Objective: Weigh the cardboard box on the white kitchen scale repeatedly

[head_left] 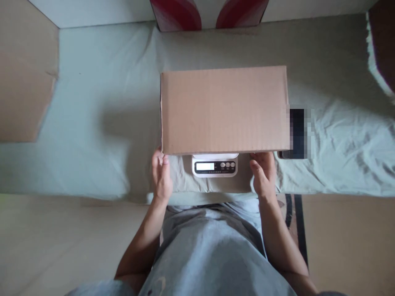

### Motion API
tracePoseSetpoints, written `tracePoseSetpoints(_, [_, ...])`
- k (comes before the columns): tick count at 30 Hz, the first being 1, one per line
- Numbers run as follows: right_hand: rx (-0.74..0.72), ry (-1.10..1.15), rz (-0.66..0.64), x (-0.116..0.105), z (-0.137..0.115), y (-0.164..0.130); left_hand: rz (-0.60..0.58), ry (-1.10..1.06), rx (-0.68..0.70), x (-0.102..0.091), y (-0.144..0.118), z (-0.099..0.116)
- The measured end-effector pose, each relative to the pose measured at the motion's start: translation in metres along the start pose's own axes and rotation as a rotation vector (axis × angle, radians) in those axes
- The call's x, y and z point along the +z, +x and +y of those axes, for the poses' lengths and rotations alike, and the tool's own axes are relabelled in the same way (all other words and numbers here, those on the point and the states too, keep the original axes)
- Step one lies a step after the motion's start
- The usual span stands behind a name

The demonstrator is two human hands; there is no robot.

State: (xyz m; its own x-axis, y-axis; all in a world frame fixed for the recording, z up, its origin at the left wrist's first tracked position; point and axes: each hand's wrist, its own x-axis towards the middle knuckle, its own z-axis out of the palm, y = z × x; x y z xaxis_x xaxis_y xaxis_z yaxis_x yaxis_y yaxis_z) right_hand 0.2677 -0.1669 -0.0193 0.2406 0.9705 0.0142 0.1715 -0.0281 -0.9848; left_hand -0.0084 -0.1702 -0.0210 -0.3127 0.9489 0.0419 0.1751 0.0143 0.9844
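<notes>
A closed brown cardboard box [224, 110] sits over a white kitchen scale [214, 174], hiding most of its platform. The scale's lit display and buttons show in front of the box; the reading is too bright to make out. At the box's near left corner, my left hand [161, 174] holds it with thumb and fingers at the lower edge. Toward the near right corner, my right hand [264, 172] has its fingers partly hidden under the box, with the thumb in front. Whether the box's full weight rests on the scale, I cannot tell.
A dark phone-like object [296, 133], partly blurred out, lies right of the box. The surface is covered by a wrinkled pale green cloth [92, 82]. Another cardboard piece [24, 78] stands at the left; a red-and-white object [180, 14] is at the back.
</notes>
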Motion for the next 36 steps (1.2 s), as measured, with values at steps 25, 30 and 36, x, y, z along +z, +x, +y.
tracePoseSetpoints(25, [-0.348,0.111,-0.009,0.017,-0.073,0.075,-0.081,-0.144,0.332,0.041,0.073,0.081])
tracePoseSetpoints(30, [-0.399,0.135,-0.051,0.029,-0.057,0.111,-0.136,-0.173,0.393,0.049,0.114,0.061])
tracePoseSetpoints(36, [-0.278,0.066,-0.049,0.037,-0.032,0.130,-0.132,-0.148,0.340,0.056,0.138,0.015])
